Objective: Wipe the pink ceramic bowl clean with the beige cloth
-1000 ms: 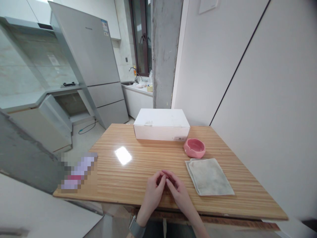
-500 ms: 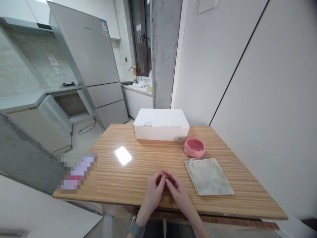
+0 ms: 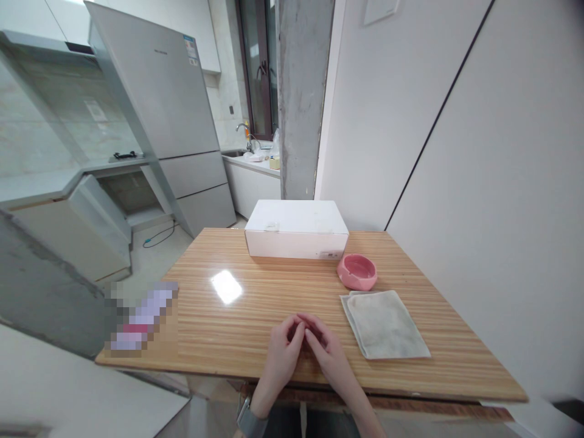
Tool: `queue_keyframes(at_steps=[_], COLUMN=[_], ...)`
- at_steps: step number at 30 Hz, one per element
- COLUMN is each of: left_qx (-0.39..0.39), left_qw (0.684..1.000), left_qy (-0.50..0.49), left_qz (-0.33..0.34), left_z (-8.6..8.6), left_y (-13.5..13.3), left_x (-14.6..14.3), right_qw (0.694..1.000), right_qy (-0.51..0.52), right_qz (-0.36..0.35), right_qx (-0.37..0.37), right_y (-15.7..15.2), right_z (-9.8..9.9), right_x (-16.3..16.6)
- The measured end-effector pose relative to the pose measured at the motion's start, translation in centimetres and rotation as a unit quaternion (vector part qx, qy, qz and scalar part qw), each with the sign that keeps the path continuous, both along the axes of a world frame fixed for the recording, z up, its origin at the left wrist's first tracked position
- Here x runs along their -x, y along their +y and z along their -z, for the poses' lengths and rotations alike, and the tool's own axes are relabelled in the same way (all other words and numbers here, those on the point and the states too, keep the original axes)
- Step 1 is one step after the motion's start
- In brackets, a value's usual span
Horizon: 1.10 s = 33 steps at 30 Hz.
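My left hand [image 3: 285, 348] and my right hand [image 3: 325, 344] rest together near the table's front edge. Their fingers are curled and closed, and the fingertips and thumbs of the two meet at the middle. Nothing shows in either hand, though the hollow under the palms is hidden. A folded grey-white cloth [image 3: 387, 325] lies to the right of my right hand, apart from it. Behind the cloth sits a pink ashtray [image 3: 357, 272] with a faceted outside. On my left wrist is a watch with a grey band [image 3: 250, 420].
A closed white box [image 3: 296, 243] stands at the back of the wood-grain table [image 3: 201, 328]. At the left edge lies a pixelated purple-and-pink thing [image 3: 148, 313]. Beyond are a grey fridge [image 3: 159, 91], a sink counter [image 3: 255, 173] and a white wall [image 3: 502, 182] on the right.
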<state>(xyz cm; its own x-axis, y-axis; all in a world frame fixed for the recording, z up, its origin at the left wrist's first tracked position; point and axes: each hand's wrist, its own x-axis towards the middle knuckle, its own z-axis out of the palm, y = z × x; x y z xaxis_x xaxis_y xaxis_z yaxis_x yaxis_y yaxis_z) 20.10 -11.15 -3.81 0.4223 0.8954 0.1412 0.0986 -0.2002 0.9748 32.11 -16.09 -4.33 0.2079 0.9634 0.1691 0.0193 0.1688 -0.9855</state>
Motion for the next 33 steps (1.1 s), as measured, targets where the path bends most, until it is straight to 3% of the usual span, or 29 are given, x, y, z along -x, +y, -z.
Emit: queue_keyframes(at_steps=[8, 12, 15, 17, 19, 21, 23, 26, 33], left_qx=[0.031, 0.067, 0.099, 0.109, 0.113, 0.116, 0.119, 0.121, 0.118], left_qw=[0.999, 0.995, 0.990, 0.988, 0.987, 0.987, 0.986, 0.986, 0.988], left_qy=[-0.035, -0.074, -0.098, -0.104, -0.107, -0.110, -0.113, -0.113, -0.097], left_qz=[0.001, -0.008, -0.017, -0.023, -0.027, -0.030, -0.032, -0.034, -0.029], left_z=[-0.2, 0.1, 0.5, 0.7, 0.7, 0.6, 0.6, 0.5, 0.9], left_y=[0.0, 0.2, 0.3, 0.3, 0.3, 0.3, 0.2, 0.2, 0.2], left_x=[-0.1, -0.1, -0.1, -0.1, -0.2, -0.3, -0.3, -0.3, -0.2], right_qw=[1.000, 0.994, 0.983, 0.962, 0.935, 0.916, 0.895, 0.890, 0.911], right_qy=[-0.021, -0.093, -0.138, -0.183, -0.231, -0.270, -0.335, -0.384, -0.364], right_qz=[0.015, 0.049, 0.114, 0.198, 0.269, 0.296, 0.294, 0.240, 0.190], right_qx=[0.000, -0.004, -0.032, -0.044, -0.036, -0.023, 0.027, 0.049, 0.028], right_y=[0.0, -0.1, 0.5, 1.3, 2.5, 3.8, 5.0, 6.2, 6.9], right_z=[-0.3, -1.9, -4.1, -5.3, -6.0, -5.8, -5.0, -3.6, -2.7], right_x=[0.5, -0.3, -3.7, -7.3, -11.1, -14.5, -17.0, -18.9, -19.6])
